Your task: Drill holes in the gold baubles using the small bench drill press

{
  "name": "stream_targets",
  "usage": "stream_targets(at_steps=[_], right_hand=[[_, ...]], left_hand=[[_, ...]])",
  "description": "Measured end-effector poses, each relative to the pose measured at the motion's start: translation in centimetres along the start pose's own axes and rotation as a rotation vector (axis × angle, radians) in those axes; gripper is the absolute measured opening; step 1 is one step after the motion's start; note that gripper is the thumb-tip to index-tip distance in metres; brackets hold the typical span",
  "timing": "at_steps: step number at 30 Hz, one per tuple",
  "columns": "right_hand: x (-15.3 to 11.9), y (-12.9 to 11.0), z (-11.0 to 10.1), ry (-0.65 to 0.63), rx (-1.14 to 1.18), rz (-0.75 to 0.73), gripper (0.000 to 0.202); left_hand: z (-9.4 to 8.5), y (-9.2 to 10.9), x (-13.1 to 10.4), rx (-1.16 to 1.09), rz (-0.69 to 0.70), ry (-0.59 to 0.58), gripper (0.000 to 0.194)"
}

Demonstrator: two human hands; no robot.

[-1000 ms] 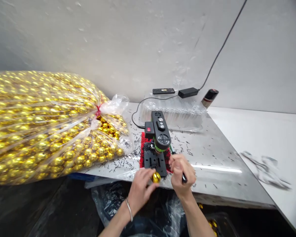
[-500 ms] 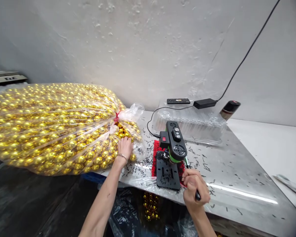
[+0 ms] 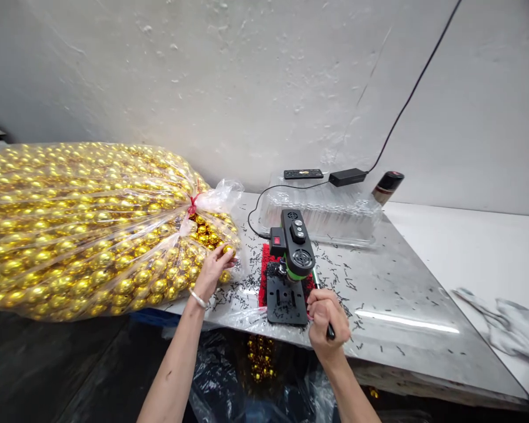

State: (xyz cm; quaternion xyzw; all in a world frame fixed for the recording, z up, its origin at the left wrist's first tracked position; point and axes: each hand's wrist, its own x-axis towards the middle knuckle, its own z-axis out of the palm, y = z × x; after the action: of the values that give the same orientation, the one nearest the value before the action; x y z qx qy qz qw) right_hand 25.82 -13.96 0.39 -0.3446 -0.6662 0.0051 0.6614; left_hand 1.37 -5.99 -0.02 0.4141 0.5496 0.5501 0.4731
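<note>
A gold ball [image 3: 228,251] is pinched in the fingertips of my left hand [image 3: 214,269], beside the torn opening of a big clear bag [image 3: 92,235] full of gold balls, tied with red string. My right hand [image 3: 328,320] is wrapped round the black lever handle [image 3: 330,332] of a small black press machine [image 3: 297,241]. The machine has a green ring under its head and a slotted black base plate [image 3: 286,299], and stands on a red mat [image 3: 263,282]. Black scraps lie on the plate and around it.
Behind the machine are clear plastic trays [image 3: 321,217] with a black power adapter [image 3: 347,177] and a flat black device [image 3: 303,174] on top. A dark can [image 3: 387,187] leans at their right. White cloth [image 3: 515,323] lies far right. Gold balls [image 3: 261,358] show below the metal table's edge [image 3: 423,346].
My left hand has come up out of the bag's opening and now shows a gold ball in its fingers. My right hand keeps its grip on the lever. The view has shifted slightly right.
</note>
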Motion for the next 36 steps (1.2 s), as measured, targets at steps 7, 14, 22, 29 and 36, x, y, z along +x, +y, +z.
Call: stream_targets(at_steps=[7,14,22,29,36], right_hand=[[-0.1,0.0,0.0,0.009,-0.013,0.024,0.028],[-0.1,-0.1,-0.1,-0.028,-0.031,0.005,0.025],[-0.2,0.2,0.0,-0.016,-0.029,-0.017,0.026],[0.7,-0.4,-0.2,-0.026,-0.033,0.003,0.028],[3.2,-1.0,-0.4,-0.009,-0.070,-0.006,0.029]], left_hand=[[3.6,-2.4,-7.0,-0.515,-0.372,-0.205,0.033],[7.1,-3.8,-7.9,-0.560,-0.532,-0.195,0.019],[6.7,-3.7,-7.8,-0.619,-0.598,-0.198,0.014],[6.7,-4.4,-7.3,-0.451,-0.495,-0.162,0.027],[8.2,-4.5,-7.2,-0.424,-0.393,-0.098,0.024]])
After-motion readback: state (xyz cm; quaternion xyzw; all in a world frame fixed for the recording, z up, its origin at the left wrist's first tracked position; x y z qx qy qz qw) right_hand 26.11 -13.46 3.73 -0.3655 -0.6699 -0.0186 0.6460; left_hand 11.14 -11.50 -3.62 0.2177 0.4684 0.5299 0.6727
